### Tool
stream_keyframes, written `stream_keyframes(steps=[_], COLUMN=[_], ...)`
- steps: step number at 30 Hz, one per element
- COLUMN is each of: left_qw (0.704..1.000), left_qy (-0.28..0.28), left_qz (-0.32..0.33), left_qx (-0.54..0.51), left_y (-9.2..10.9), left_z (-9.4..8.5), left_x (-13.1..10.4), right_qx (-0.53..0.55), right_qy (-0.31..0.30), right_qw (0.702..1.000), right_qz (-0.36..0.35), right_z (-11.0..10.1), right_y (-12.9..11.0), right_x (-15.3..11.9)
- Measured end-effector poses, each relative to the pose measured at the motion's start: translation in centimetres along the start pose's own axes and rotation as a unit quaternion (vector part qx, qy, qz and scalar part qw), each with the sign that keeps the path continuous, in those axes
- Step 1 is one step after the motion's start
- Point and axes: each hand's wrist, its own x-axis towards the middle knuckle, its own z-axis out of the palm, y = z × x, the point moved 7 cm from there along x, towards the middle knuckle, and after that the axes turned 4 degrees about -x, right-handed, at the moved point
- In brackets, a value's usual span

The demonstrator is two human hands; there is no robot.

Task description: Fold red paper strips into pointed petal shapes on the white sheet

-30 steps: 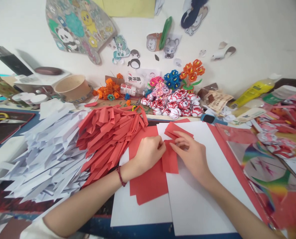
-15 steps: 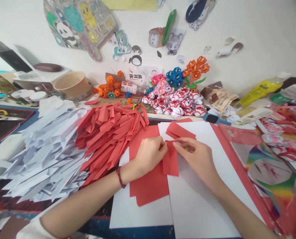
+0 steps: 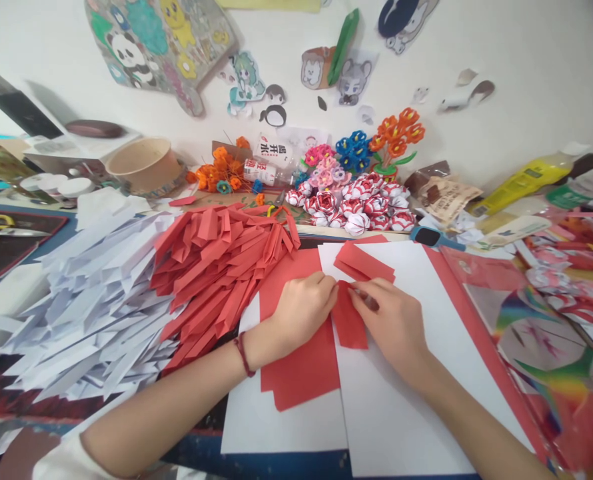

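One red paper (image 3: 351, 321) pinched by left hand (image 3: 304, 308) and right hand (image 3: 397, 325), flowers (image 3: 397, 145) in pot (image 3: 386, 173)

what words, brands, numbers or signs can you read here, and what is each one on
"喝开水": dark characters on the white wrapper by the wall; this looks like the reading.
Red lettering on the clear bottle: too blurred to read surely.
Print on the tan packet: too small to read.
Marks on the yellow bottle and green label: too blurred.
No number is readable.
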Motion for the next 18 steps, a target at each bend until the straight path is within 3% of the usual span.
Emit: stream_keyframes(steps=[4,13,18], left_qw=[0.996,0.971,0.965], left_qy=[-0.023,0.007,0.009], left_qz=[0.053,0.148,0.154], left_qx=[0.073,0.188,0.212], left_y=[0.6,2.1,2.5], left_z=[0.3,0.3,0.4], left_x=[-0.2,-0.6,-0.6], right_qx=[-0.077,-0.121,-0.164], right_qy=[0.023,0.035,0.078], right_qw=[0.996,0.981,0.965], right_qz=[-0.043,-0.145,-0.187], right_z=[-0.2,0.2,-0.4], right_y=[-0.3,-1.3,-2.3], right_x=[-0.3,-0.8,-0.9])
